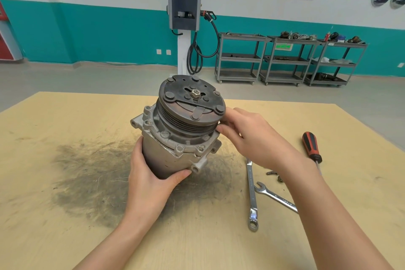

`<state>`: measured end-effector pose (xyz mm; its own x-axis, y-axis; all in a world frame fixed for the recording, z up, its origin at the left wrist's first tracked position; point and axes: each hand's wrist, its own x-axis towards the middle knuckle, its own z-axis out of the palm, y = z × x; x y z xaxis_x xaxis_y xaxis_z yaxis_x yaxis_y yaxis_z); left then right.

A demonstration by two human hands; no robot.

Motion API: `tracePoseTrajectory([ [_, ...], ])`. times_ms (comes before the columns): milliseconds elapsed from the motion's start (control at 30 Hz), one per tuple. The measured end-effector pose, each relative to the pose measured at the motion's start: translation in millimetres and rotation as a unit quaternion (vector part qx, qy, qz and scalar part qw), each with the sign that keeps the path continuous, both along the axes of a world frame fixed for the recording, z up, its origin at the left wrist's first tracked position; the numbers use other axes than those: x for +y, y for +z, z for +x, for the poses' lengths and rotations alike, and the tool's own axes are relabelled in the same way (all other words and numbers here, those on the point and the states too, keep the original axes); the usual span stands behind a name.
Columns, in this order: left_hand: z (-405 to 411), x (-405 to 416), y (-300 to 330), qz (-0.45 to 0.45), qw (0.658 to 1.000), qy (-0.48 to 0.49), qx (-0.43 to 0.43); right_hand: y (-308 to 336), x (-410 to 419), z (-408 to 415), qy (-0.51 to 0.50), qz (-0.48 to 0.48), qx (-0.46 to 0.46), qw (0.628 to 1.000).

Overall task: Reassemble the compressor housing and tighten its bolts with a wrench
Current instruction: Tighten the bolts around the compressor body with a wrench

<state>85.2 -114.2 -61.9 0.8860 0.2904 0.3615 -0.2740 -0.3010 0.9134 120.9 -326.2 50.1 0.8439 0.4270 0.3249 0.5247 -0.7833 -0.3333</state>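
Forearms reached to the compressor (175,133) mid-table: left hand (151,182) gripped its body, right hand (252,136) pinched at the pulley-side flange. Wrenches (252,195) and loose bolts (272,174) lay right of it; the tilted housing could slip, misaligning bolt holes
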Motion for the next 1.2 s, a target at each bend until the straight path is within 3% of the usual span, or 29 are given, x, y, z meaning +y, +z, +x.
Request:
tracePoseTrajectory([
  [333,1,1,-2,0.004,1.000,0.002,-0.005,3,-5,1,0.038,0.020,0.004,0.999],
  [567,1,1,-3,0.006,1.000,0.003,-0.008,-2,4,1,-0.011,-0.005,0.000,1.000],
  [833,2,1,-4,0.001,1.000,0.007,-0.005,4,-6,-1,0.043,0.027,0.004,0.999],
  [1200,1,0,0,0.003,1.000,0.009,-0.004,4,-5,1,0.012,0.035,-0.006,0.999],
])
